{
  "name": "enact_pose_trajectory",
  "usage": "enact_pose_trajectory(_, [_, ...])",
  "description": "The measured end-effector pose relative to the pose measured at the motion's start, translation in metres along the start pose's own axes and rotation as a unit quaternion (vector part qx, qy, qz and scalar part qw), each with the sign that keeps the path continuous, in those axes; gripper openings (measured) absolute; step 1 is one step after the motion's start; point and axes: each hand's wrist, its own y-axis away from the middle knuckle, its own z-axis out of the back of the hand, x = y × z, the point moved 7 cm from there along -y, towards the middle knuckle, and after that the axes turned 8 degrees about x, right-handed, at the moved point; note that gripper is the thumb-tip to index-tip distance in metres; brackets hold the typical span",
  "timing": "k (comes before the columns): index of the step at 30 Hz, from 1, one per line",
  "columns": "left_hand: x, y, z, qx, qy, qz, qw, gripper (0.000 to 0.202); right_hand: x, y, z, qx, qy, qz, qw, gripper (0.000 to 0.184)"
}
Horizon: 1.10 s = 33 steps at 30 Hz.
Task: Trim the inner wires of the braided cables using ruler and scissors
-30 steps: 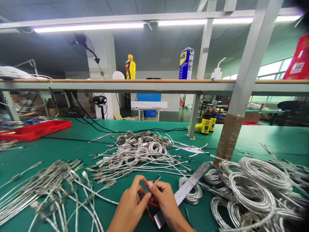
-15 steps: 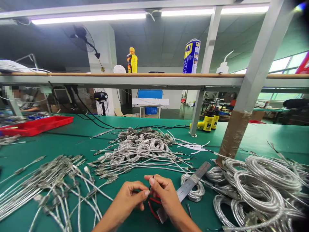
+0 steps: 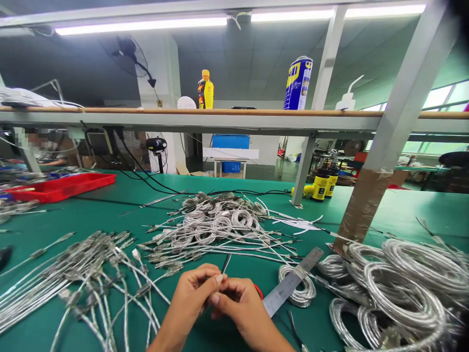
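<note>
- Left hand (image 3: pixel 194 296), nearest: thumb and finger pinched on thin wires (image 3: pixel 226 264), whose dark and pale ends poke up at 12 o'clock, so this piece looks unfinished, not yet set down
- Right hand (image 3: pixel 244 305): fingers curled in, tips against the left hand's; cannot tell whether it grips anything
- Ruler (image 3: pixel 284 291) at 3 o'clock, lying across a small coil (image 3: pixel 308 293); a red loop (image 3: pixel 259 291) shows behind the right hand
- Loose wire (image 3: pixel 294 328) at 4 o'clock, not in hand
- Big coils (image 3: pixel 397 293) at 3 o'clock and straight cables (image 3: pixel 84 278) at 9, both out of hand; whether done or waiting, cannot tell
- Farther, a cable heap (image 3: pixel 220 225) at 12, its state equally unclear
- Red tray (image 3: pixel 80 186) at 10
</note>
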Motion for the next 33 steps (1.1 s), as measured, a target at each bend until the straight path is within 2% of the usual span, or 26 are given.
enact_pose_trajectory(8, [0.004, 0.003, 0.0, -0.026, 0.048, 0.04, 0.998, 0.024, -0.019, 0.004, -0.002, 0.0, -0.065, -0.043, 0.997, 0.02])
enact_pose_trajectory(14, [0.002, 0.003, 0.0, -0.014, 0.048, 0.018, 0.999, 0.025, -0.024, 0.005, -0.006, 0.015, -0.09, -0.042, 0.995, 0.017])
enact_pose_trajectory(23, [-0.004, 0.007, -0.001, -0.046, 0.048, 0.01, 0.998, 0.029, -0.029, 0.004, -0.01, 0.017, -0.117, -0.053, 0.992, 0.018])
enact_pose_trajectory(33, [-0.01, 0.011, 0.0, -0.062, 0.026, -0.012, 0.998, 0.018, -0.039, 0.005, -0.007, -0.019, -0.137, -0.065, 0.988, 0.016])
